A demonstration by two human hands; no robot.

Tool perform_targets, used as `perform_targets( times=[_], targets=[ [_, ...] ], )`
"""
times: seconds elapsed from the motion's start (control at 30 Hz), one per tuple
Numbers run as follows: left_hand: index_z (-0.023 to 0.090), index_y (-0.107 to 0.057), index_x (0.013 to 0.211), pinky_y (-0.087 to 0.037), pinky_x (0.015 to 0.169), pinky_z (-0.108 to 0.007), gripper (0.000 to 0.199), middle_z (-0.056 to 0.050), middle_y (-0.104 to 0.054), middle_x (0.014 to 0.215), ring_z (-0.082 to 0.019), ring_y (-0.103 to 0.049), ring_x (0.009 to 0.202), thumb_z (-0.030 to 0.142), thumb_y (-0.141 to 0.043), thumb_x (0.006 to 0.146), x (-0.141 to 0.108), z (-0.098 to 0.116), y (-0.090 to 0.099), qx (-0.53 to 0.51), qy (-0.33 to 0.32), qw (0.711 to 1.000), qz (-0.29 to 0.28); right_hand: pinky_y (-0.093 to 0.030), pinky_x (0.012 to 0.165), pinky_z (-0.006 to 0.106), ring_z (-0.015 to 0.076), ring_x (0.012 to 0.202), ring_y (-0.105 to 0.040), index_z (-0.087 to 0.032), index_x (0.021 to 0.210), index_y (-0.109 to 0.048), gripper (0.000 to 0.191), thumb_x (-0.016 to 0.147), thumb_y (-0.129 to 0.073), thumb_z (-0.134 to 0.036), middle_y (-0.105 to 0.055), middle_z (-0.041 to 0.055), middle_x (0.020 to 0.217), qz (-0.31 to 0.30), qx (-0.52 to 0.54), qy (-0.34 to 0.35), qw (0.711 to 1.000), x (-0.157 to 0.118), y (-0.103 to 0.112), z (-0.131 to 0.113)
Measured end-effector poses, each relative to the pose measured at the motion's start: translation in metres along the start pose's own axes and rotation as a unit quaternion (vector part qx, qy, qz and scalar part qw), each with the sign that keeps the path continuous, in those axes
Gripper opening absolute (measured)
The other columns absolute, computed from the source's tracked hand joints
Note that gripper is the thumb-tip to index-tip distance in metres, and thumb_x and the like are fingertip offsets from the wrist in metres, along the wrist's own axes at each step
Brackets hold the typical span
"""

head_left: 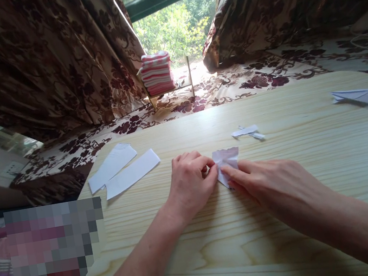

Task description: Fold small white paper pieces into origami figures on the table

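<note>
A small creased piece of white paper (227, 155) is between my two hands, above the middle of the wooden table. My left hand (192, 179) pinches its left edge between thumb and forefinger, the other fingers curled. From the right, my right hand (257, 175) has its fingers on the front of the paper; its thumb is mostly hidden beneath. The paper's top edge looks wavy, and its lower end narrows toward the table.
White paper strips (132, 173) lie at the table's left, some fanned in a stack (113, 165). Small paper scraps (244, 131) lie beyond my hands, and a folded paper piece (355, 96) at far right. Folded striped cloths (157, 74) are stacked on a small rack by the window.
</note>
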State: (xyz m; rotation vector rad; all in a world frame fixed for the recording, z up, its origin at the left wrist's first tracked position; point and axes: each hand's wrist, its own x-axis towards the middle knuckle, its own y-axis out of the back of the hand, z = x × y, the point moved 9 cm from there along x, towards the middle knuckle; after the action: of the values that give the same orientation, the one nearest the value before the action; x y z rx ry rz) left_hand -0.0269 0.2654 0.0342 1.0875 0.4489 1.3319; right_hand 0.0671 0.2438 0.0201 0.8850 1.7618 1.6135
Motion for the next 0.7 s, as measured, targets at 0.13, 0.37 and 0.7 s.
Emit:
perform_targets(
  times=[0.13,0.37,0.7],
  targets=[
    [0.016,-0.065,0.063,-0.041,0.072,-0.03,0.015,0.0,-0.059,0.063,-0.016,-0.055,0.069,0.013,-0.061,0.077,0.004,-0.005,-0.001,-0.03,0.032,0.999,0.0,-0.025,0.049,0.027,0.0185,0.061,-0.063,-0.02,0.099,-0.06,0.017,0.085,-0.059,-0.012,-0.064,0.0009,0.078,0.022,-0.02,0.021,0.999,-0.002,0.004,-0.003],
    [0.017,-0.066,0.067,-0.041,0.074,-0.032,0.017,-0.001,-0.062,0.067,-0.016,-0.056,0.07,0.013,-0.056,0.08,-0.003,-0.007,0.009,-0.021,0.035,0.999,0.014,-0.026,0.05,0.028,0.0192,0.062,-0.063,-0.02,0.091,-0.06,0.013,0.082,-0.062,-0.011,-0.065,0.0002,0.076,0.03,-0.026,0.029,0.999,-0.004,0.007,-0.009],
    [0.018,-0.067,0.086,-0.037,0.087,-0.042,0.019,-0.006,-0.063,0.084,-0.021,-0.053,0.084,0.022,-0.049,0.087,-0.023,0.046,0.004,0.089,-0.104,0.99,-0.036,-0.039,0.054,0.027,0.0168,0.059,-0.06,-0.019,0.109,-0.066,0.031,0.088,-0.051,-0.035,-0.07,0.0056,0.084,0.165,0.1,-0.111,0.975,0.002,0.032,0.069]
  ],
)
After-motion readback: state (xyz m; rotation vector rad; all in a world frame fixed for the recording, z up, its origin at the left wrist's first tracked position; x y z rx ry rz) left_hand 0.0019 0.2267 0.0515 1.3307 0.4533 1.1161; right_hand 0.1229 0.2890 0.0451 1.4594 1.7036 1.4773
